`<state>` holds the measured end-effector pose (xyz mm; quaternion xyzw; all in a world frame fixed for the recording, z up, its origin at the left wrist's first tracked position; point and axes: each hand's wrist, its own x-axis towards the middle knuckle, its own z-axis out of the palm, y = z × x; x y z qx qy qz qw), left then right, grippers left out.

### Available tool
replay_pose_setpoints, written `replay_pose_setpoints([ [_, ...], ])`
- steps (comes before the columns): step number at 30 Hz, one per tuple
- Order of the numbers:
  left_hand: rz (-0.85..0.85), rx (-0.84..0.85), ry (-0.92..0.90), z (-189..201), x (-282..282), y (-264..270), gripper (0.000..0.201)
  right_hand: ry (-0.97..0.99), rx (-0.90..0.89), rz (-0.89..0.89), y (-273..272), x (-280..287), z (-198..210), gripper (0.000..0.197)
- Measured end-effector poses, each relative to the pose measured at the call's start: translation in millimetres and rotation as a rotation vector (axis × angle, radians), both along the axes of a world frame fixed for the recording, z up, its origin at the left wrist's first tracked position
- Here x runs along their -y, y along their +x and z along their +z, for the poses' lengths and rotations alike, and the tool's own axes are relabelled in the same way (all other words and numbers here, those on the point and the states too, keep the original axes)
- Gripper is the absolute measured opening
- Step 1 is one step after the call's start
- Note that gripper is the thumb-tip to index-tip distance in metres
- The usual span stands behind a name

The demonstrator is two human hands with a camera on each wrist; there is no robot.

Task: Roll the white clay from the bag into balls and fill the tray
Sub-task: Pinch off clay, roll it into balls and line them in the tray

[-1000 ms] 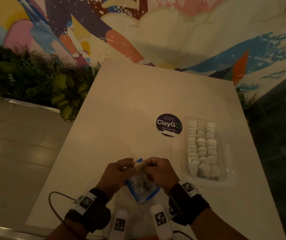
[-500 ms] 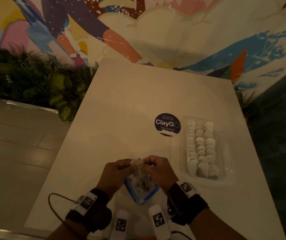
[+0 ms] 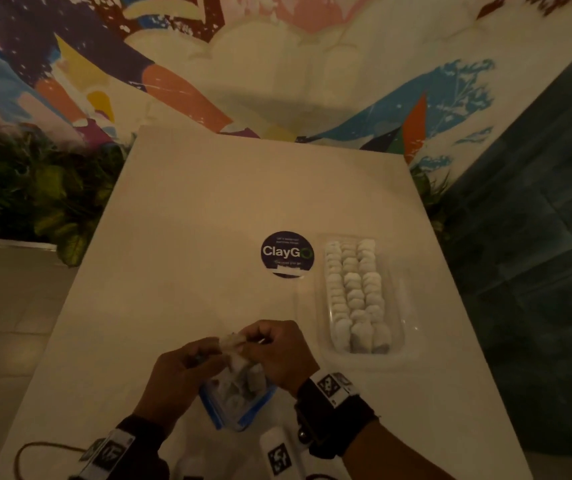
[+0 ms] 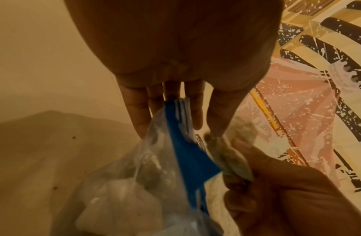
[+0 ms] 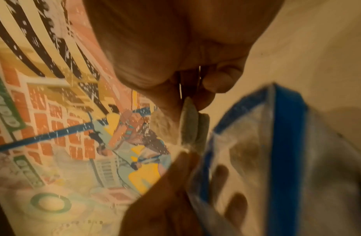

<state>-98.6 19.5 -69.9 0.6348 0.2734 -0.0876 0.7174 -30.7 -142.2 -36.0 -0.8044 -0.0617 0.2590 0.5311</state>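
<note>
A clear bag with a blue zip rim stands at the table's near edge, with white clay lumps inside. My left hand grips the bag's blue rim between its fingers, and its thumb touches a torn-off piece of white clay. My right hand pinches that clay piece between thumb and fingers, just over the bag's mouth. The clear plastic tray lies to the right, with several white clay balls in rows.
A round dark ClayGo sticker sits on the white table left of the tray. White tagged blocks and a cable lie at the near edge. Plants border the table's left side.
Both hands stay at the bag's mouth. The clay piece between them has come a little higher and farther from the bag, and the right hand has shifted slightly away from me.
</note>
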Motion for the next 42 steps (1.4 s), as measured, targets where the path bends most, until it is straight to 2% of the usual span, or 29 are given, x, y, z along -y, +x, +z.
replay_pose_setpoints([
  [3, -0.017, -0.044, -0.005, -2.1, -2.5, 0.8, 0.012, 0.117, -0.025, -0.130, 18.9, 25.6, 11.8, 0.020],
  [5, -0.024, -0.057, 0.000, -3.4, -4.0, 0.2, 0.012, 0.174, -0.026, -0.272, 43.7, 55.8, 24.3, 0.021],
  [8, -0.037, -0.084, 0.006, -3.9, -3.4, 0.4, 0.011, 0.051, 0.164, -0.500, 94.2, 117.3, 43.5, 0.018],
  [11, -0.042, -0.109, 0.013, -6.1, -1.5, 1.6, 0.012, -0.142, 0.265, -0.593, 142.9, 173.9, 45.8, 0.015],
  [14, -0.035, -0.140, 0.043, -10.7, 0.3, 3.9, 0.011, -0.398, 0.281, -0.532, 181.3, 212.2, 24.5, 0.015],
  [17, -0.013, -0.174, 0.043, -14.5, 1.3, 6.5, 0.011, -0.499, 0.222, -0.475, 197.0, 223.0, 2.8, 0.007],
  [24, 0.019, -0.228, 0.085, -19.7, -0.4, 6.9, 0.011, -0.508, 0.202, -0.440, 205.8, 214.9, -20.3, 0.018],
  [30, 0.013, -0.217, 0.122, -17.9, 0.8, 7.2, 0.011, -0.458, 0.021, -0.413, 210.8, 211.0, -16.8, 0.028],
  [33, -0.027, -0.190, 0.197, -18.9, -0.7, 7.4, 0.013, -0.483, -0.028, -0.427, 212.6, 210.9, -18.8, 0.025],
  [36, -0.044, -0.211, 0.240, -23.8, -4.4, 5.7, 0.016, -0.502, -0.014, -0.465, 213.1, 212.5, -23.7, 0.019],
  [42, -0.059, -0.222, 0.245, -21.4, -5.0, 5.3, 0.012, -0.519, 0.092, -0.472, 203.2, 210.0, -25.9, 0.032],
])
